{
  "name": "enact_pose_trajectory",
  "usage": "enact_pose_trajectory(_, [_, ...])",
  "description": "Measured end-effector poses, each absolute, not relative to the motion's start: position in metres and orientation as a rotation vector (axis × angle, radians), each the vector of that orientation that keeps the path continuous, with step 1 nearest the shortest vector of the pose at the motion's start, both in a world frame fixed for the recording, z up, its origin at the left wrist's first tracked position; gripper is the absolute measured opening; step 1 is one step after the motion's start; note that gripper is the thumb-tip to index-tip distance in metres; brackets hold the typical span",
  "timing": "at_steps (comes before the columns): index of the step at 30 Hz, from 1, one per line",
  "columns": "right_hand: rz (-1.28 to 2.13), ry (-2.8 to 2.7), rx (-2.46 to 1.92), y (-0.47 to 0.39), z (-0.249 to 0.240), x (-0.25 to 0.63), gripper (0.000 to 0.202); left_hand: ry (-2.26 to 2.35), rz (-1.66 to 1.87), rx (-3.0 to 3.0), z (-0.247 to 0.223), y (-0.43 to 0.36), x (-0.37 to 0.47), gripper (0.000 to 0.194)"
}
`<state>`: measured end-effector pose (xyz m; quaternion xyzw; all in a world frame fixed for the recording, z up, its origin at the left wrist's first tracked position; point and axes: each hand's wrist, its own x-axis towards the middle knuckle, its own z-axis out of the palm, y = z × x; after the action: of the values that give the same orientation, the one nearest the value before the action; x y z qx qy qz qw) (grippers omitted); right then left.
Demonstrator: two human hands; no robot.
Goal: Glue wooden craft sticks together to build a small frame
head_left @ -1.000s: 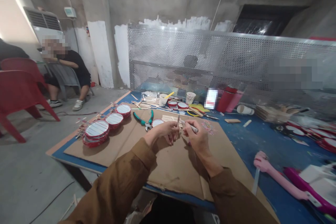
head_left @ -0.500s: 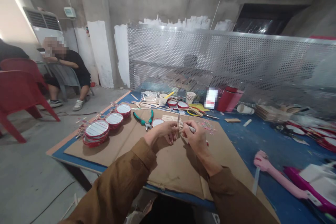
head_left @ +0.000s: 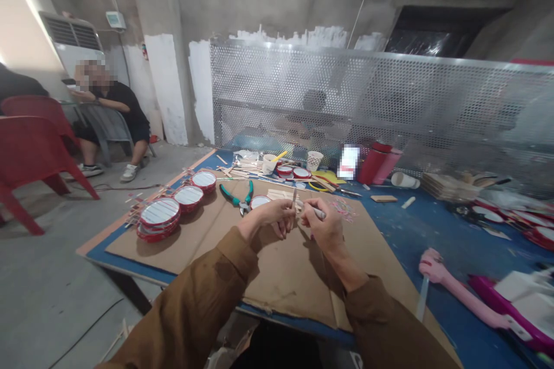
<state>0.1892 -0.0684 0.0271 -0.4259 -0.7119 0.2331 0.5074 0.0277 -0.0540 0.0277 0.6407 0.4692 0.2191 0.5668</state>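
Over the cardboard sheet point(head_left: 277, 277), my left hand point(head_left: 273, 218) pinches a thin wooden stick point(head_left: 294, 197) that points upward. My right hand point(head_left: 326, 229) is closed around a slim whitish pen-like tool point(head_left: 319, 213), its tip close to the stick. Whether tip and stick touch I cannot tell. Just behind my left hand lie pale wooden sticks point(head_left: 279, 193) and a small red-rimmed white drum point(head_left: 259, 202), partly hidden. Green-handled pliers point(head_left: 237, 199) rest open to the left of it.
Stacked small drums with red rims point(head_left: 160, 213) line the cardboard's left side. Paper cups point(head_left: 314, 159), a lit phone point(head_left: 348, 161) and a red bottle point(head_left: 374, 164) stand at the back. A pink glue gun point(head_left: 459, 288) lies right. A person point(head_left: 115, 101) sits far left.
My right hand has shifted very slightly, with the pen-like tool tilting a little. My left hand keeps its place with the stick. The seated person's head has moved slightly right.
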Motion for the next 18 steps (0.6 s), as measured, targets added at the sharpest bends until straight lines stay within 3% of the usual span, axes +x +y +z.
enact_pose_trajectory(7, [0.54, -1.705, -1.044, -0.0689, 0.029, 0.1891, 0.026, 1.104, 0.552, 1.48, 0.022, -0.0515, 0.0261, 0.017])
enact_pose_trajectory(13, [0.538, -1.736, -1.027, -0.0678, 0.0268, 0.1894, 0.026, 1.056, 0.551, 1.498, 0.0192, -0.0502, 0.0251, 0.039])
enact_pose_trajectory(18, [0.517, -1.7, -1.027, -0.0675, 0.027, 0.1893, 0.029, 1.08, 0.538, 1.498, 0.0259, -0.0535, 0.0269, 0.029])
